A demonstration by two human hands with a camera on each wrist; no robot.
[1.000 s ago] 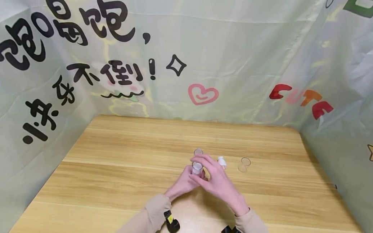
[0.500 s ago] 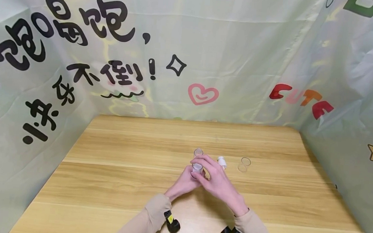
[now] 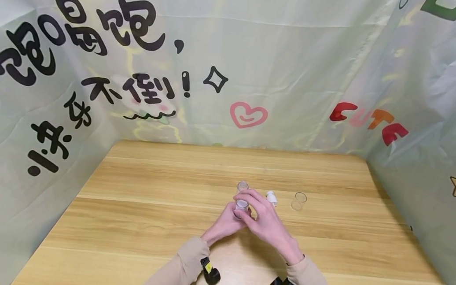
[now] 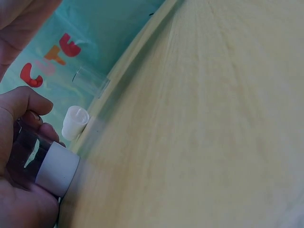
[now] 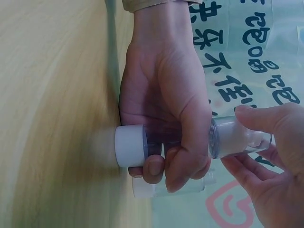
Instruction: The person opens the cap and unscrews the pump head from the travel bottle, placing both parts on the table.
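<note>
In the head view my left hand [image 3: 225, 224] grips a clear bottle with a white base [image 5: 129, 146]; its fingers curl round the body in the right wrist view. The bottle is upright with its base near or on the table; contact is not clear. My right hand [image 3: 267, 219] pinches the clear cap [image 5: 232, 137] at the bottle's top between thumb and fingers. A white pump part shows inside that cap. Just behind the hands stands a second clear bottle [image 3: 242, 186], also with a white base in the right wrist view.
A loose white pump head [image 3: 271, 198] is on the wooden table [image 3: 158, 226] right of the second bottle. Further right stands another clear cap [image 3: 299, 201]. Printed cloth [image 3: 296, 68] walls the table's back and sides.
My right thumb has shifted slightly against the clear cap, which now covers the white part just below it. The left hand and the loose parts have stayed in place.
</note>
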